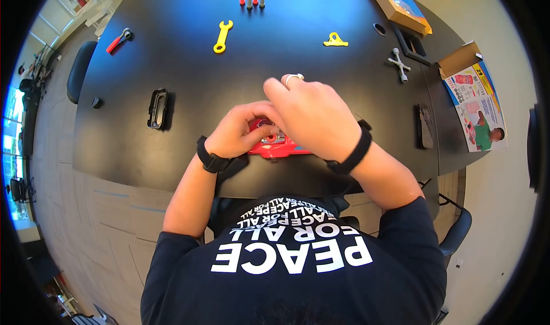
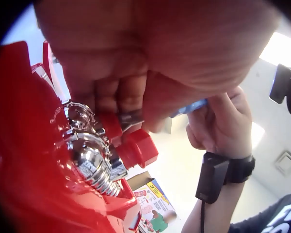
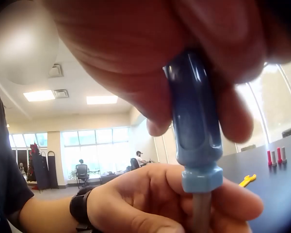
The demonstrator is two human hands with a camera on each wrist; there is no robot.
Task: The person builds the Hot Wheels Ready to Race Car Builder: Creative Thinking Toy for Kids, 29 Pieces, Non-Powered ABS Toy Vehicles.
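A red toy body (image 1: 274,151) with chrome engine parts (image 2: 89,155) lies at the table's near edge, partly covered by both hands. My right hand (image 1: 321,116) grips a blue screwdriver handle (image 3: 194,111) from above, its grey shaft (image 3: 201,211) pointing down. My left hand (image 1: 232,131) is at the toy, its fingers curled around the area by the shaft; in the left wrist view they touch a red piece beside the chrome. A red hex-headed bolt (image 2: 141,148) stands out from the chrome part. The screwdriver's tip is hidden.
On the black table (image 1: 189,67) lie a yellow wrench (image 1: 223,36), a yellow piece (image 1: 335,40), a red ratchet (image 1: 119,40), a grey cross wrench (image 1: 399,65), several red and grey bolts (image 1: 249,3) and a black tray (image 1: 157,109). Boxes (image 1: 472,101) stand on the right.
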